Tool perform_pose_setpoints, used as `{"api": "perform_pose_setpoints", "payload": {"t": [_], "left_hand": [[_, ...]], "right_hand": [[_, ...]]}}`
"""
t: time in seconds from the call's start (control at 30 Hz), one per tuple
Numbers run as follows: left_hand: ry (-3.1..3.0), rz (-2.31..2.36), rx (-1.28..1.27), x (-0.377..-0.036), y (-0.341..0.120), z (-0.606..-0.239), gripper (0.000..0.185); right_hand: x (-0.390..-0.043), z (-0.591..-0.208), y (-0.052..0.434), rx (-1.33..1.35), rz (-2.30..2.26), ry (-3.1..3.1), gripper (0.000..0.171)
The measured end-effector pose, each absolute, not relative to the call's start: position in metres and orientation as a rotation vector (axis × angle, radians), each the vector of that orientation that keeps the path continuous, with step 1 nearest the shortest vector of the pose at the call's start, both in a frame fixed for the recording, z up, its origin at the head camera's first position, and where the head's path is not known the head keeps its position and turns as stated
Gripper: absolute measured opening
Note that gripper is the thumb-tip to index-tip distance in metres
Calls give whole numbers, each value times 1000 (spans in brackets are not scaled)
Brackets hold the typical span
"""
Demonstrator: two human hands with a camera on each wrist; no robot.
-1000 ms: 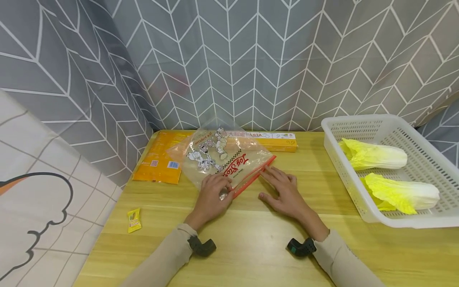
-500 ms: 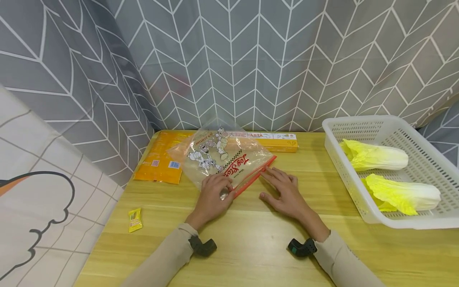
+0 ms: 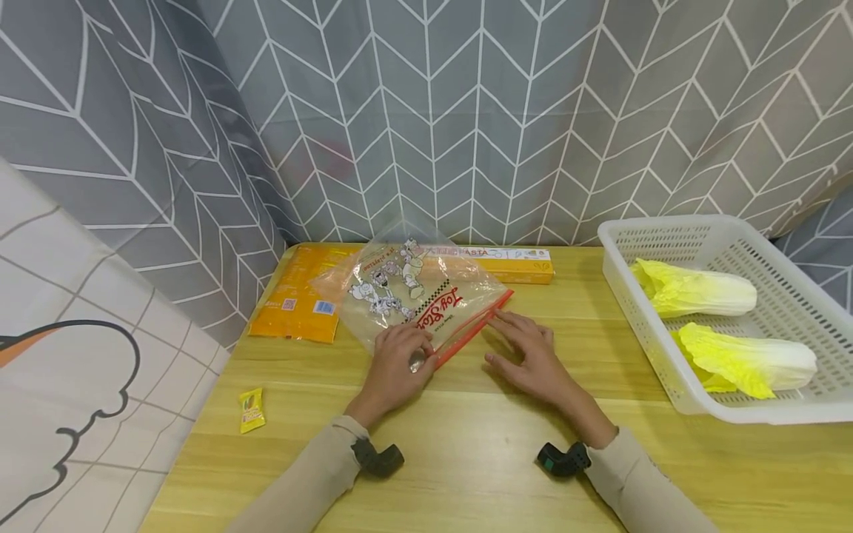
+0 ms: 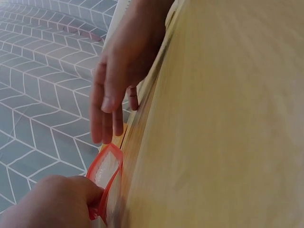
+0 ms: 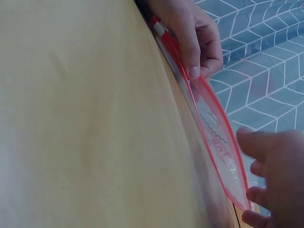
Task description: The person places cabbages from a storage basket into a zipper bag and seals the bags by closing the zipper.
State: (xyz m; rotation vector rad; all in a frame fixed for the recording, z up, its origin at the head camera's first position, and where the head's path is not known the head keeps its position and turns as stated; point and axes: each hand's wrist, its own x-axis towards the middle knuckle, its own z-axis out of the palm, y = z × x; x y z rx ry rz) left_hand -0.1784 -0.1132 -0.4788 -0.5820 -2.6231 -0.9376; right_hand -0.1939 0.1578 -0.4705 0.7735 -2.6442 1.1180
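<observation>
Orange-red zip edge of a clear bag [image 3: 426, 300] gaping between two hands on the tabletop [image 3: 466, 444].

Left hand [image 3: 397, 355] pinches the near end of the zip strip [image 3: 469, 329], fingers curled on it. Right hand [image 3: 533, 354] lies just beside the strip's far stretch, fingers [image 3: 509, 326] straight, relaxed and holding nothing, tips at the edge. From those fingers the strip runs slantwise, down toward the left hand and up away to the right; the bag's body lies beyond it. Left hand is nearer.

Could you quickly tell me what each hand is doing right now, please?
Left hand: pinches the red zip edge of the clear printed plastic bag.
Right hand: open, fingers by the bag's mouth.
</observation>
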Motion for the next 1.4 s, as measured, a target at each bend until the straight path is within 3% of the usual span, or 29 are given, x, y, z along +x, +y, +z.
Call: {"api": "perform_pose_setpoints", "payload": {"t": [0.2,0.63,1.07,1.4], "left_hand": [[-2606,-945,-597,-177,-112,-480,11],[-2601,-965,-569,-174,-118,-481,13],[-2607,-932,-605,-182,-114,-482,13],[-2623,-951,-598,-179,-115,-479,12]], "right_hand": [[-194,-452,162,760,1200,-2639,59],[-204,-381,179,874,886,-2689,57],[-212,-317,247,901,670,-2729,53],[-232,-307,316,666,706,-2837,53]]}}
